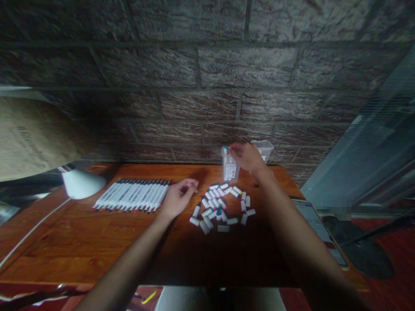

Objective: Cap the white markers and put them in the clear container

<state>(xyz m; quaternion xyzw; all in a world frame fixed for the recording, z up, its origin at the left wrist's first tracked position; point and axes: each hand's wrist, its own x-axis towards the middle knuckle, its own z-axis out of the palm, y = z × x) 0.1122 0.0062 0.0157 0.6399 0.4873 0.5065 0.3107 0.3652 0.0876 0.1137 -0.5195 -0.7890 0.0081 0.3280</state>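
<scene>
- Bench (pixel 201 259), wooden: carries all items below except the wall.
- Short white cylinders (pixel 222 203), coloured ends: loose group mid-bench, between the forearms, in front of the container.
- Left hand (pixel 178 196): low, between markers (pixel 132 194) and cylinders; fingers loosely curled, narrow gap, nothing seen held.
- Clear container (pixel 230 170), labelled: upright, beyond the cylinders. Teal-ended cylinder (pixel 225 150) at its mouth; whether entering or leaving, cannot tell.
- Right hand (pixel 249 156): forearm reaching forward and inward, wrist bent, fingers drawn narrow at the rim; grip on the piece cannot be told.
- Handling, judged: keep each cylinder lengthwise to the mouth; guide rather than drop; avoid pressing the rim sideways, as the tall container may tip; left hand could steady it.
- Brick wall (pixel 217 103): behind all.
</scene>
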